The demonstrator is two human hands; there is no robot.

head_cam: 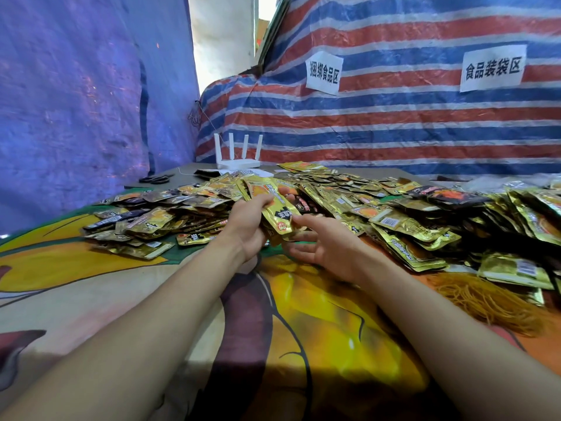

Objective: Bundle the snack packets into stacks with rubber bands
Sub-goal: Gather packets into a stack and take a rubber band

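1. A tarp with red, blue and white stripes [394, 123] covers the far and right side of the scene, and two white paper signs [324, 72] with printed characters are fixed on it.
2. A blue tarp [76, 101] hangs on the left side.
3. The table [91, 299] is covered by a cloth with a colourful printed picture.
4. A wide pile of snack packets [394, 214], mostly gold and some dark, lies across the far part of the table from left to right.
5. A heap of thin orange rubber bands [485, 299] lies on the table at the right, just near of the pile.
6. The left hand [246, 229] is in the middle of the scene. Its fingers are curled around a small stack of gold packets [273, 208], with the thumb on the front face, and it holds the stack tilted above the pile.
7. The right hand [321, 241] is just right of the stack, palm up, with fingers relaxed and spread at the near end of the stack, gripping nothing.
8. A white router [238, 159] with four antennas stands at the far edge of the table.
9. Black scissors [154, 179] lie at the far left.
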